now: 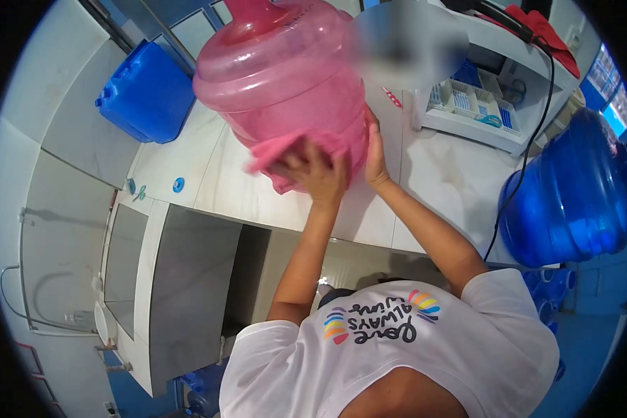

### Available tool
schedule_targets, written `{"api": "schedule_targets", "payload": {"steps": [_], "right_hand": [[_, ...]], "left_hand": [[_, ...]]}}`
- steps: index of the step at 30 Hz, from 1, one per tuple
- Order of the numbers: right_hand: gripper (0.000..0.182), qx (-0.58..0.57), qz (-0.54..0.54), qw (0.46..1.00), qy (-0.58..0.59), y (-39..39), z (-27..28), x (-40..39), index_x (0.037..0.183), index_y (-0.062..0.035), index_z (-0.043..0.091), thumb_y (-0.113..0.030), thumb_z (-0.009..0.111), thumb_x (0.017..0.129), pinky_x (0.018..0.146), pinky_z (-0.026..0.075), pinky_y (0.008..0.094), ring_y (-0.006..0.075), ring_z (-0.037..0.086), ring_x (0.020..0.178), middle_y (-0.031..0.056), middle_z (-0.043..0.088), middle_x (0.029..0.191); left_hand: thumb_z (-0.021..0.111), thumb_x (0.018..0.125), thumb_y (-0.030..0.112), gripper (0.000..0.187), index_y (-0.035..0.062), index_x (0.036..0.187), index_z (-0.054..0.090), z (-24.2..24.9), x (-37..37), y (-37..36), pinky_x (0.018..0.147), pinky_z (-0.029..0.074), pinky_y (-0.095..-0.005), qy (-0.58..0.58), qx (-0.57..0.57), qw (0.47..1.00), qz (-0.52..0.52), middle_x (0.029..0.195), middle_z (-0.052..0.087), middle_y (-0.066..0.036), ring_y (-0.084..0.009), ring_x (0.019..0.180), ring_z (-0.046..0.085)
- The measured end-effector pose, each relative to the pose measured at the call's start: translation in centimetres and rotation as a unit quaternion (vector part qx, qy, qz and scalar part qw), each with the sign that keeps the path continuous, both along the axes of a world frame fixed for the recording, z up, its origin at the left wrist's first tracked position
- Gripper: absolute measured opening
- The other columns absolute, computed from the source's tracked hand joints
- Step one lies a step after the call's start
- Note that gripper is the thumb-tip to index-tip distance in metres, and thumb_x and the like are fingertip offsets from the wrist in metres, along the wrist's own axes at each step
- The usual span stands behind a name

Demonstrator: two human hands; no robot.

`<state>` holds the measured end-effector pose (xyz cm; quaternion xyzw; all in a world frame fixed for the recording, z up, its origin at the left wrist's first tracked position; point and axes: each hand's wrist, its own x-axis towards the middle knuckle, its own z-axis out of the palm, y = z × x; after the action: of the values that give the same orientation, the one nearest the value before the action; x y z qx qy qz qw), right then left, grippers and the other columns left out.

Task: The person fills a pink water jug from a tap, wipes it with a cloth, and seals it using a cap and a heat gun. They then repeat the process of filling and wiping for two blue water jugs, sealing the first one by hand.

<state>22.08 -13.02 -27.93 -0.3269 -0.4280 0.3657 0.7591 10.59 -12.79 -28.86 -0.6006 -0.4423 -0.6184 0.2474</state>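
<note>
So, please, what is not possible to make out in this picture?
Head view:
- Left hand: exact finger outlines on the pink cloth, motion blur.
- Pink bottle: end of its neck, cut off by the top edge.
- Whatever lies behind the pale patch: hidden by that blur.
- Blue-striped items in the shelf: too small to identify.

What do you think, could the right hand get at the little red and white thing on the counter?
Probably yes: the right hand rests against the pink jug, and the red and white thing lies just beyond, with nothing visible blocking the way.
</note>
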Motion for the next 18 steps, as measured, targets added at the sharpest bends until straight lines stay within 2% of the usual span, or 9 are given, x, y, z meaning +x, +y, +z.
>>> {"api": "schedule_targets", "payload": {"steps": [1, 3, 6, 8, 10, 11, 13, 16, 18], "right_hand": [[0.051, -0.007, 0.032, 0.999, 0.022, -0.4, 0.0, 0.3, 0.134, -0.002, 0.033, -0.033, 0.028, 0.094, 0.108, 0.016, 0.0333, 0.0228, 0.023, 0.131, 0.0123, 0.03, 0.138], [0.051, -0.011, 0.062, 0.997, 0.047, -1.1, -0.1, 1.1, 0.133, -0.002, 0.034, -0.033, 0.027, 0.094, 0.107, 0.017, 0.0331, 0.0226, 0.024, 0.131, 0.0124, 0.032, 0.137], [0.047, 0.0, -0.088, 0.995, -0.046, -3.1, -0.4, 2.5, 0.129, -0.0017, 0.04, -0.029, 0.029, 0.093, 0.106, 0.02, 0.0321, 0.0219, 0.028, 0.128, 0.0124, 0.036, 0.133], [0.044, -0.035, -0.245, 0.951, -0.188, -5.1, 1.7, 3.1, 0.125, -0.0005, 0.045, -0.026, 0.032, 0.091, 0.105, 0.021, 0.0315, 0.0218, 0.032, 0.125, 0.0126, 0.039, 0.129], [0.046, -0.035, -0.234, 0.949, -0.209, -5.5, 2.7, 3.9, 0.127, -0.0025, 0.045, -0.03, 0.031, 0.093, 0.104, 0.022, 0.0322, 0.0181, 0.032, 0.126, 0.0091, 0.037, 0.135], [0.047, -0.025, -0.105, 0.982, -0.155, -5.5, 3.4, 4.3, 0.129, -0.0005, 0.042, -0.028, 0.031, 0.093, 0.105, 0.02, 0.0314, 0.0191, 0.028, 0.129, 0.0104, 0.034, 0.137], [0.053, 0.039, 0.094, 0.992, -0.069, -4.2, 4.0, 4.4, 0.138, 0.0002, 0.026, -0.031, 0.03, 0.095, 0.109, 0.014, 0.0307, 0.0199, 0.016, 0.135, 0.0114, 0.023, 0.145], [0.057, 0.048, 0.174, 0.982, -0.053, -3.3, 3.9, 2.4, 0.141, -0.001, 0.016, -0.035, 0.028, 0.096, 0.11, 0.009, 0.0308, 0.0189, 0.012, 0.136, 0.0104, 0.015, 0.147], [0.064, 0.046, 0.152, 0.984, -0.075, -2.7, 3.6, 0.6, 0.142, -0.0021, 0.012, -0.04, 0.032, 0.094, 0.11, 0.007, 0.0324, 0.0245, 0.012, 0.136, 0.0148, 0.011, 0.147]], "left_hand": [[0.05, 0.086, 0.039, 0.054, 0.0159, 0.134, 0.037, 0.3, 1.2, -0.7, 0.1, 0.011, -0.0619, 0.005, -0.003, 1.0, -0.002, 0.137, 0.032, -0.016, -0.0327, 0.129, 0.026], [0.052, 0.083, 0.031, 0.045, 0.0146, 0.125, 0.048, 1.7, 3.3, -1.2, 0.096, 0.013, -0.0659, 0.19, -0.098, 0.974, 0.068, 0.13, 0.042, -0.012, -0.0282, 0.127, 0.03], [0.053, 0.079, 0.026, 0.043, 0.0095, 0.119, 0.054, 5.0, 5.8, -0.6, 0.098, 0.016, -0.0609, 0.286, -0.117, 0.951, -0.001, 0.124, 0.048, -0.01, -0.0273, 0.126, 0.031], [0.052, 0.076, 0.023, 0.047, 0.0009, 0.117, 0.052, 6.8, 6.7, -0.1, 0.1, 0.018, -0.0555, 0.337, -0.127, 0.933, -0.028, 0.125, 0.047, -0.014, -0.0292, 0.125, 0.032], [0.052, 0.074, 0.016, 0.047, -0.0049, 0.116, 0.05, 7.8, 7.2, 0.1, 0.101, 0.022, -0.0511, 0.395, -0.131, 0.909, -0.028, 0.121, 0.048, -0.019, -0.0332, 0.121, 0.035], [0.051, 0.074, 0.006, 0.047, -0.0068, 0.119, 0.046, 7.2, 7.3, 0.8, 0.099, 0.027, -0.0495, 0.282, -0.13, 0.936, -0.165, 0.116, 0.049, -0.023, -0.0378, 0.116, 0.041], [0.048, 0.075, 0.003, 0.048, -0.0087, 0.122, 0.042, 7.4, 6.4, 0.8, 0.102, 0.025, -0.048, 0.278, -0.139, 0.923, -0.227, 0.121, 0.045, -0.026, -0.0383, 0.121, 0.037], [0.044, 0.078, -0.004, 0.049, -0.0081, 0.127, 0.038, 8.3, 3.6, -1.4, 0.104, 0.027, -0.0456, 0.264, -0.138, 0.909, -0.292, 0.127, 0.041, -0.03, -0.0396, 0.122, 0.038], [0.046, 0.081, -0.005, 0.043, -0.0058, 0.124, 0.042, 7.6, 0.3, -2.4, 0.103, 0.028, -0.0466, 0.239, -0.087, 0.908, -0.332, 0.125, 0.043, -0.029, -0.0387, 0.121, 0.041]]}}
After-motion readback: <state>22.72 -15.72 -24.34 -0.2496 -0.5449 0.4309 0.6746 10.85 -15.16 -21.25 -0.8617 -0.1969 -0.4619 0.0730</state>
